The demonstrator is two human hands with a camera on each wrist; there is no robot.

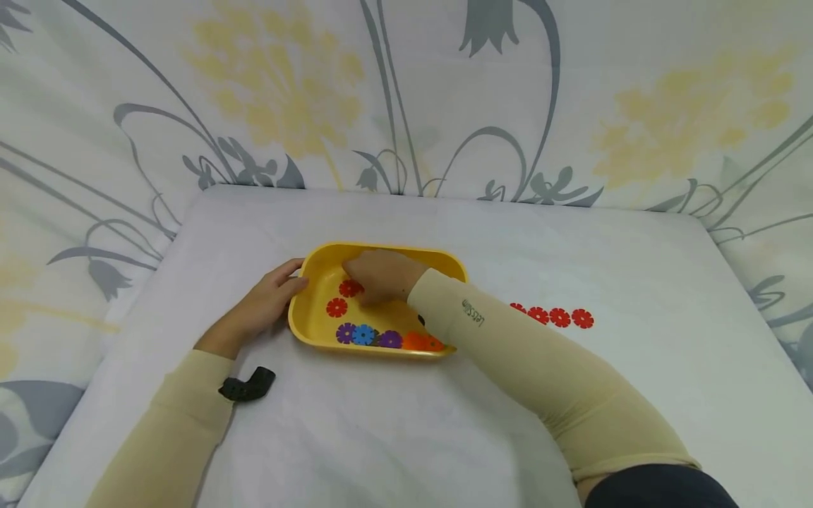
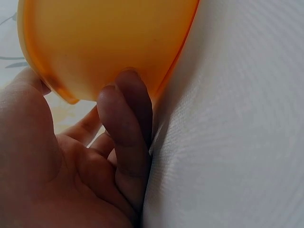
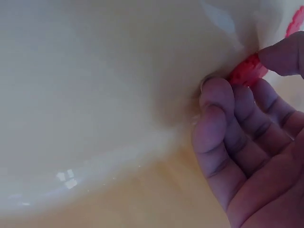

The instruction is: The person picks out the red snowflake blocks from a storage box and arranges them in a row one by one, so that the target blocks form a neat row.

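Both arms wear long, close-fitting beige sleeves that end at the wrists, leaving the left hand point(image 1: 263, 305) and right hand point(image 1: 380, 275) bare. The right sleeve point(image 1: 546, 374) carries small dark lettering near its cuff. A black strap piece point(image 1: 248, 385) sits beside the left sleeve point(image 1: 171, 430). Dark clothing shows beyond the right sleeve's upper end.

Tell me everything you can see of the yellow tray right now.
The yellow tray is a shallow, rounded-corner rectangle, seemingly glossy plastic, sitting flat on the white cloth. Inside lie flower-shaped discs: two red ones near the left, and purple, blue, purple and orange along the near wall. The left hand rests its fingers against the tray's left outer wall; the right hand reaches inside, pinching a red disc.
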